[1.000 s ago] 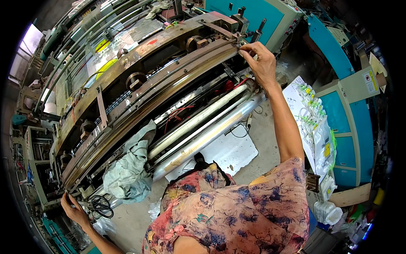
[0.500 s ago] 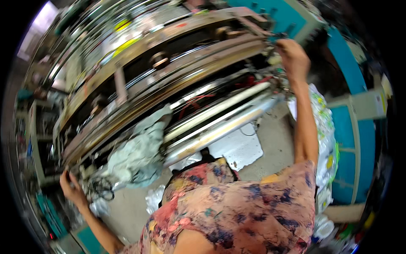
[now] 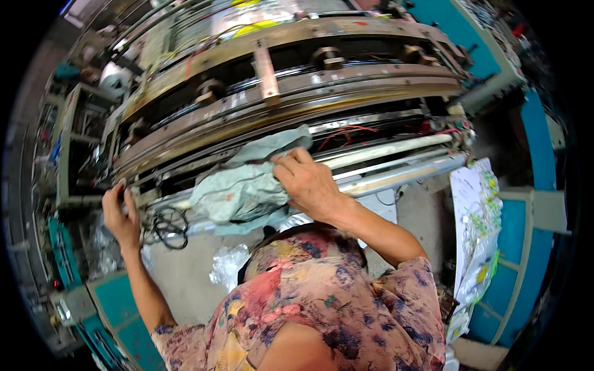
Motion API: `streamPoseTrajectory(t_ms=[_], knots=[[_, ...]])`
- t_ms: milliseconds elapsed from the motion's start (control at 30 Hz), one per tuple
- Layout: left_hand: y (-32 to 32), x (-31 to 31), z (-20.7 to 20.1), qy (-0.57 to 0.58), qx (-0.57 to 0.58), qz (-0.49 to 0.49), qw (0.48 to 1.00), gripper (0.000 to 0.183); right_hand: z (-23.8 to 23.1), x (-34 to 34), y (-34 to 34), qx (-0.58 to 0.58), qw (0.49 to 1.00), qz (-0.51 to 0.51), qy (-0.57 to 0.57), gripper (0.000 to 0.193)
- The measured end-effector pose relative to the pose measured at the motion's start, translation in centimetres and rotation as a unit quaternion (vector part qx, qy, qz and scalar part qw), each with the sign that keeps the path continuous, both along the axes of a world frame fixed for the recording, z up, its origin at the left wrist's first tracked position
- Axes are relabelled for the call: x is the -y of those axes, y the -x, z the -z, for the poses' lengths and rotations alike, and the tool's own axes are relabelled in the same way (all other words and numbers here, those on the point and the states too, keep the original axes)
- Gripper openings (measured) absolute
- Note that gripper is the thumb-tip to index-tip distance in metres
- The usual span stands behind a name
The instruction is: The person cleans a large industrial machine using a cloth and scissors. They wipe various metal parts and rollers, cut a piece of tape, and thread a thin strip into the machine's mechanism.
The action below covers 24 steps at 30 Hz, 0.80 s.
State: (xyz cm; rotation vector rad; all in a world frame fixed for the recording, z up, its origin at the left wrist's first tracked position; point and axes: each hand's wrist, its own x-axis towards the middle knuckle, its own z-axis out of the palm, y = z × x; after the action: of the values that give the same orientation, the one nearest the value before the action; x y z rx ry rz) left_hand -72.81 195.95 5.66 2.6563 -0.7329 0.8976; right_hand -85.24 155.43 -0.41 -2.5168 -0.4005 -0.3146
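A crumpled pale green cloth lies draped over the rollers along the front of a long machine. My right hand is on the cloth's right part, its fingers bent and closed on the fabric. At the machine's left end, my left hand is raised with its fingers curled at the tip of a bar. Whatever its fingertips hold there is too small to make out. A white roller and a silver roller run off to the right of the cloth.
A coil of black cable hangs below the left end. Beyond the rollers is a brown metal beam with bolts. Clear plastic film lies on the floor. At the right, a stack of printed film stands beside a teal cabinet.
My right hand has left the machine's far right end, come left and closed on the cloth. My left hand stays at the left end. The view has turned.
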Motion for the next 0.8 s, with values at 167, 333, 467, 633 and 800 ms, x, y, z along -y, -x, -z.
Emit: streamPoseTrajectory(t_ms=[167,333,467,633,800], knots=[[0.2,-1.2,0.4,0.01,-0.01,0.006,1.0,0.019,-2.3,8.5,2.8,-0.113,0.94,0.116,-0.301,0.038],[-0.5,-1.9,1.0,0.014,-0.028,-0.017,0.999,0.019,-3.1,19.2,8.8,0.082,0.85,0.437,-0.283,0.04],[-0.5,-1.2,0.9,0.013,-0.012,-0.015,1.0,0.019,-5.4,22.9,10.3,0.134,0.831,0.532,-0.097,0.036],[-0.9,-1.0,1.0,0.014,-0.012,-0.006,1.0,0.019,-3.8,29.2,7.4,0.185,0.803,0.552,-0.128,0.036],[-0.6,-1.9,1.3,-0.008,-0.037,-0.033,0.999,0.021,-4.9,28.3,6.2,0.098,0.79,0.467,-0.385,0.043]])
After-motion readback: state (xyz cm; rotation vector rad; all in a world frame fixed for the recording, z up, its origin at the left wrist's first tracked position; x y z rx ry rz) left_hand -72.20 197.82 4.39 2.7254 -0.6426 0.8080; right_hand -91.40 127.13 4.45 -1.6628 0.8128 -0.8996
